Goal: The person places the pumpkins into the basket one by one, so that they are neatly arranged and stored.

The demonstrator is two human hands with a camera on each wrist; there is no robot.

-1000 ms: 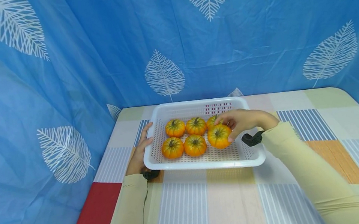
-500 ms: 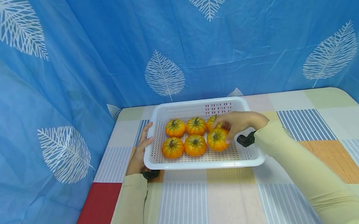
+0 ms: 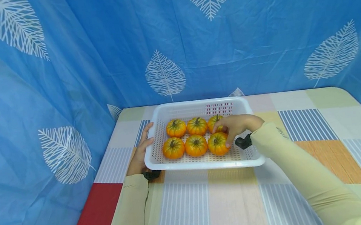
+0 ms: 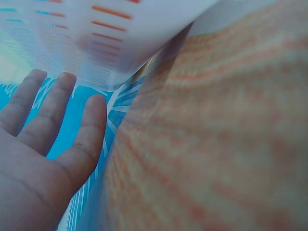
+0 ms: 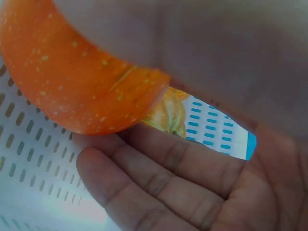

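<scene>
Small orange pumpkins stand in two rows of three inside a white perforated basket point(image 3: 204, 165). My right hand point(image 3: 237, 124) grips the front-right pumpkin point(image 3: 217, 145), thumb on its near side and fingers over its far side. Up close in the right wrist view, this pumpkin point(image 5: 72, 72) has pale specks and sits between thumb and fingers, low over the basket floor. Behind it, the back-right pumpkin point(image 3: 214, 121) is partly covered by the fingers. My left hand point(image 3: 139, 153) rests against the basket's left side; in the left wrist view its fingers point(image 4: 53, 106) are extended and spread.
The other pumpkins, such as the front-left one point(image 3: 173, 148), fill the basket's left and middle. Beneath is a patchwork-patterned tablecloth point(image 3: 237, 204). A blue curtain point(image 3: 253, 42) with white leaf prints hangs behind the table and along its left side.
My right hand has moved left and down with its pumpkin, bringing it into line beside the front-middle one. The left hand and the basket have stayed in place.
</scene>
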